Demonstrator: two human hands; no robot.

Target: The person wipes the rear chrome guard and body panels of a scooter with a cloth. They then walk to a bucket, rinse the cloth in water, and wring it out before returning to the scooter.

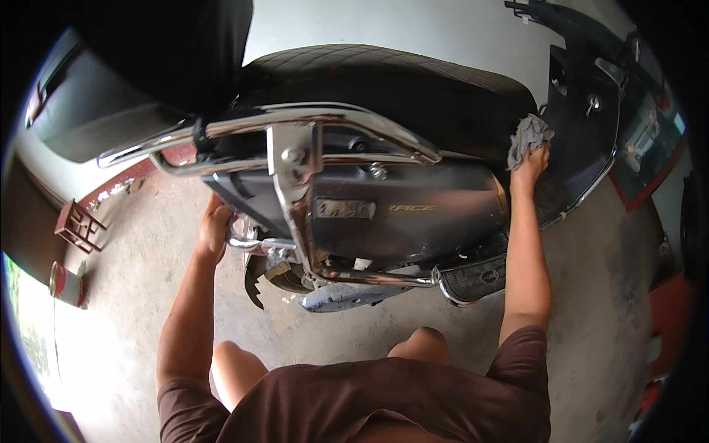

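A dark motor scooter stands side-on before me, with a quilted black seat (388, 77), a dark side panel (410, 221) and chrome side rails (343, 113). My right hand (534, 166) grips a crumpled grey cloth (529, 138) against the front end of the seat, near the leg shield. At the scooter's rear, my left hand (213, 224) rests by the lower edge of the bodywork, beside a chrome bar; its fingers are partly hidden behind the body, so its grip is unclear. Below the panel is a black footrest (476, 277) with a chrome rim.
A small wooden stool (80, 227) and a red and white metal can (66, 285) stand on the concrete floor at the left. A large dark box-like object (111, 105) projects at the scooter's rear. Behind the scooter rises a pale wall (421, 27). A red-framed panel (645, 149) is at the right.
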